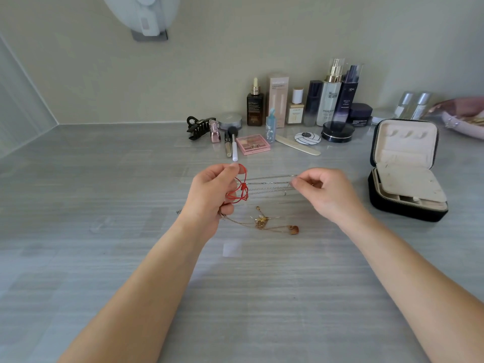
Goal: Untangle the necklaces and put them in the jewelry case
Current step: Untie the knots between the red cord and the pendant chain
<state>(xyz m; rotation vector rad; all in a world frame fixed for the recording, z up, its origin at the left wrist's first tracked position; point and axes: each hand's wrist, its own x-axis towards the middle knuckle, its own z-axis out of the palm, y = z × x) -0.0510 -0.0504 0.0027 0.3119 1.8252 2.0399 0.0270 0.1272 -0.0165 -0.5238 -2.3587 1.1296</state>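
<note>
My left hand point(212, 195) grips a bunch of necklaces, with a red cord necklace point(239, 191) looped over its fingers. Thin silver chains point(269, 183) stretch taut from that hand to my right hand point(322, 192), which pinches their ends between thumb and forefinger. A gold chain with a heart pendant point(293, 230) and small gold charms point(262, 220) hangs from the left hand down onto the grey table point(104, 258). The black jewelry case point(408, 174) stands open at the right, its cream lining and compartments showing.
Cosmetics line the back of the table: bottles point(330, 100), a pink palette point(253, 144), brushes point(233, 145), a black hair clip point(200, 127), a nail file point(298, 148), round compacts point(337, 131). A pink dish point(463, 116) sits at the far right.
</note>
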